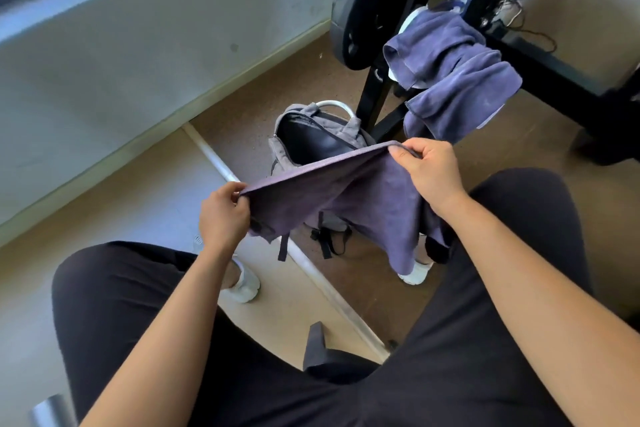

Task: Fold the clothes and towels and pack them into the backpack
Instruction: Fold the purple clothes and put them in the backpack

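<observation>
A purple towel point(453, 69) is draped over the black rack point(372, 94) beside a weight plate point(367, 0). A second purple cloth point(346, 198) is held stretched above the floor, its long top edge running from lower left to upper right. Behind it a grey backpack point(282, 152) is stood unzipped, contents not discernible. 1 corner each is pinched by the left hand point(223, 215) and the right hand point(429, 170).

One view only: wide-angle head camera, faces forward and steeply down. Left hand point(223, 215), right hand point(431, 172) with towel point(346, 198) close at centre; backpack point(311, 139) just beyond; weight plate point(370, 0) at top.
</observation>
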The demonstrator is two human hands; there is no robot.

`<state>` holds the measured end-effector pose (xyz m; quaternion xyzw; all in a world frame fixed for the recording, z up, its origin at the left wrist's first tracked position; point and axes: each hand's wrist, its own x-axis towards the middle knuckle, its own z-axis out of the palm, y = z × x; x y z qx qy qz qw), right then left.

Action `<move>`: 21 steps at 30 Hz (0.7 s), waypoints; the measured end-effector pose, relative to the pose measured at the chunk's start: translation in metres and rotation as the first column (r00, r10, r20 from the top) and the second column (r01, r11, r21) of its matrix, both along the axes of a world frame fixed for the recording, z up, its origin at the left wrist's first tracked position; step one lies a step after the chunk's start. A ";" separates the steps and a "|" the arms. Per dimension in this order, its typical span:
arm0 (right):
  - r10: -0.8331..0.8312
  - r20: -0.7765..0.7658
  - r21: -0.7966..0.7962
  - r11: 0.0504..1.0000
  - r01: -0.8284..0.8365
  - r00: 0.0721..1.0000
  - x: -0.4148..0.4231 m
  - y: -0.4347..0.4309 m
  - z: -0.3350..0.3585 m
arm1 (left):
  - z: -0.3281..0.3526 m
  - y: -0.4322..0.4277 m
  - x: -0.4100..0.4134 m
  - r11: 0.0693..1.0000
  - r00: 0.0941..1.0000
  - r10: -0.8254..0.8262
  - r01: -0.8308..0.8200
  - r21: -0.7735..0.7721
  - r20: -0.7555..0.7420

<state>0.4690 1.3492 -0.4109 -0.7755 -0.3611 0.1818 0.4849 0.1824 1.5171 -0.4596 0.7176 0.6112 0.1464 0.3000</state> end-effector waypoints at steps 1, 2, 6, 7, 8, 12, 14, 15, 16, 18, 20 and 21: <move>-0.018 0.047 -0.036 0.999 0.019 0.999 0.005 -0.002 -0.002 | -0.001 0.003 -0.002 0.999 0.999 0.048 -0.048 0.005 0.020; -0.036 0.092 -0.071 0.997 0.042 0.995 0.010 -0.003 -0.003 | -0.001 0.005 -0.004 0.995 0.994 0.103 -0.103 0.013 0.045; 0.069 0.111 -0.218 0.975 -0.044 0.991 0.025 -0.011 -0.005 | 0.001 0.015 -0.011 0.951 0.927 0.309 -0.308 -0.039 0.213; 0.139 0.090 -0.281 0.954 -0.108 0.986 0.027 -0.013 -0.006 | 0.000 0.020 -0.014 0.926 0.894 0.379 -0.369 -0.085 0.240; 0.193 0.079 -0.337 0.928 -0.156 0.978 0.029 -0.016 -0.008 | -0.004 0.026 -0.018 0.893 0.854 0.450 -0.428 -0.139 0.260; 0.128 0.129 -0.434 0.899 -0.060 0.983 0.039 -0.017 -0.023 | -0.013 0.043 -0.029 0.819 0.759 0.573 -0.511 -0.263 0.309; 0.019 0.127 -0.439 0.898 0.039 0.992 0.042 -0.016 -0.027 | -0.015 0.045 -0.031 0.816 0.739 0.578 -0.504 -0.284 0.348; -0.025 0.110 -0.434 0.898 0.071 0.994 0.042 -0.015 -0.027 | -0.014 0.044 -0.031 0.820 0.738 0.571 -0.493 -0.291 0.360; -0.061 0.082 -0.427 0.900 0.091 0.995 0.040 -0.014 -0.028 | -0.013 0.042 -0.031 0.827 0.743 0.560 -0.478 -0.296 0.366; -0.120 -0.030 -0.417 0.904 0.097 0.992 0.035 -0.012 -0.028 | -0.010 0.039 -0.029 0.854 0.767 0.518 -0.435 -0.287 0.379; -0.171 -0.283 -0.332 0.941 0.071 0.944 0.028 -0.009 -0.029 | -0.005 0.033 -0.024 0.888 0.816 0.448 -0.359 -0.287 0.367; -0.185 -0.443 -0.261 0.963 0.071 0.877 0.023 -0.009 -0.028 | 0.000 0.028 -0.020 0.898 0.830 0.415 -0.309 -0.312 0.372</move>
